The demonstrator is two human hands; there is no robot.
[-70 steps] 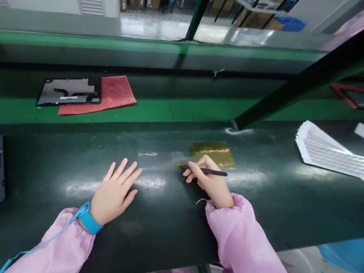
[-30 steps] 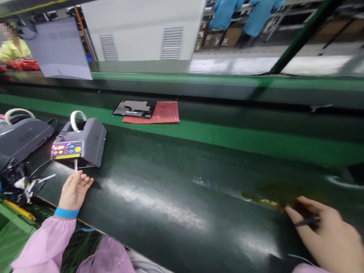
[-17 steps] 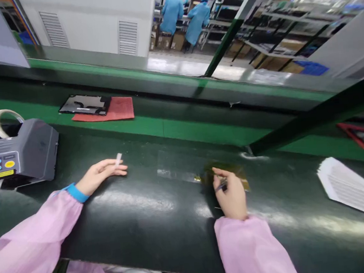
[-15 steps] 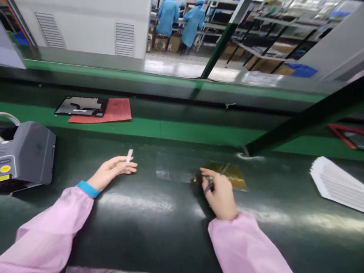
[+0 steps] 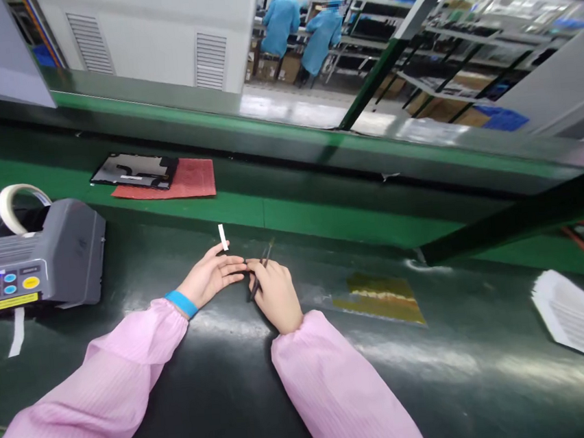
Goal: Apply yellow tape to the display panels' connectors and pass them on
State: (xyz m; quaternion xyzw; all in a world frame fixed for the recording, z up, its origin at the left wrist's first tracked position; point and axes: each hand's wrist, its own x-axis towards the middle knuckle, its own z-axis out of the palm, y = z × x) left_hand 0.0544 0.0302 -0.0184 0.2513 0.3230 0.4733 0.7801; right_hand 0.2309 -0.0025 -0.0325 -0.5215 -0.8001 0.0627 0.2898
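A short strip of white tape (image 5: 223, 237) stands up at the top fingertip of my left hand (image 5: 209, 276), which bears it. That hand's other fingers stretch to the right and meet my right hand (image 5: 277, 293) at the fingertips. Black tweezers (image 5: 255, 289) are gripped in my right hand, with their points upward. A tiny yellowish bit shows at the tips, too small to name. Between the hands is something dark that I cannot make out. To the right, a clear sheet with yellow-amber film strips (image 5: 382, 298) lies on the dark green bench (image 5: 224, 377).
A grey tape dispenser (image 5: 75, 250) with a tape roll stands at left, a cut end (image 5: 18, 333) hanging from it. A screen panel (image 5: 135, 171) lies on red bubble wrap (image 5: 198, 176) on the shelf. White strips (image 5: 580, 315) lie at right, near a slanted green post (image 5: 519, 214).
My left hand went to the tape dispenser, took a strip of tape and moved back right. My right hand, with the tweezers, has left the amber film and come to my left hand.
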